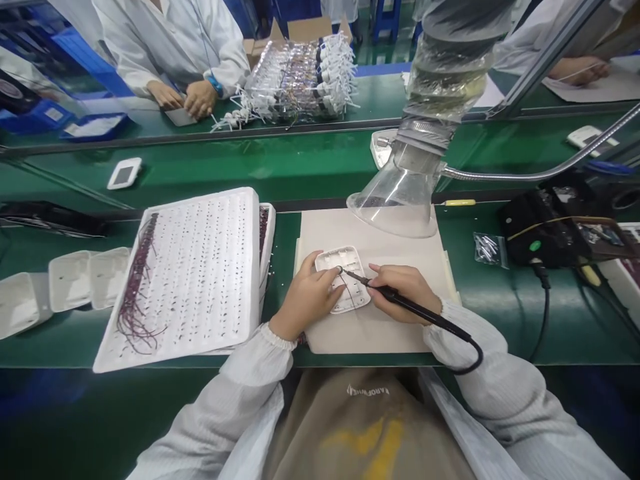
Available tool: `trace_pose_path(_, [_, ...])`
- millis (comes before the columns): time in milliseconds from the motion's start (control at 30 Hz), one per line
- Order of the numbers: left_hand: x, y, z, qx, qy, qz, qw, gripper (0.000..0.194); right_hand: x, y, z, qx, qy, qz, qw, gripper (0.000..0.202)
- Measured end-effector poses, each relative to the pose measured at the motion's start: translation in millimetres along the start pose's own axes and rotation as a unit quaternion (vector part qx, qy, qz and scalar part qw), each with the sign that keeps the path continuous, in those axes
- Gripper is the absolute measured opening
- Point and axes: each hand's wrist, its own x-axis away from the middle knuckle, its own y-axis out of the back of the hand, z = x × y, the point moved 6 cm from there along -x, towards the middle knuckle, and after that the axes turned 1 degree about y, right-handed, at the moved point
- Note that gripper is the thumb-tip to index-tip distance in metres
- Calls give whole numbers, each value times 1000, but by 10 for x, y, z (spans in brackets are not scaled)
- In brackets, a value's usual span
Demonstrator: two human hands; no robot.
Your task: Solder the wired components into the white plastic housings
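A white plastic housing (356, 295) lies on a beige work mat (390, 333) in front of me. My left hand (314, 292) is closed at the housing's left side, its fingertips pinching near a small round part at the middle. A dark thin wire runs down from there across the housing. In my right hand (403, 293) is a black soldering iron (415, 308), gripped like a pen. Its tip points left and meets the spot beside my left fingertips. Whether the tip touches the part is too small to tell.
A white foam tray (200, 280) with dark red wires stands left, beside white plastic cases (70, 280). A clear fume hood (400, 193) hangs above the mat. Right are a black soldering station (545, 220) and a small bag (490, 250). Across the bench, co-workers' hands (200, 99) work.
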Motion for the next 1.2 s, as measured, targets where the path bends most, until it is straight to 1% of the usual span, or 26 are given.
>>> trace_pose_path(100, [29,20,-54,8,-19,36,999,50,-24,-72,-41,9,-4,27,1000,9])
trace_pose_path(167, [54,29,-67,23,-27,39,999,59,-19,-94,-41,9,3,35,999,10])
trace_pose_path(200, [66,30,-69,30,-29,33,999,61,-16,-100,-32,10,9,36,999,11])
trace_pose_path(333, [92,-1,-78,39,-35,2,999,54,-8,-130,15,18,26,37,999,15])
trace_pose_path(533, [104,-61,-74,44,-35,-27,998,49,-15,-172,22,30,20,46,998,19])
trace_pose_path(700, [123,-86,-62,42,-37,-36,998,48,-4,-210,3,52,14,61,997,21])
trace_pose_path(967, [114,-62,-101,36,-58,-55,996,49,25,-246,-13,66,13,77,995,23])
trace_pose_path(1200, [105,-75,-92,41,-51,-59,996,51,30,-269,-3,81,14,89,993,24])
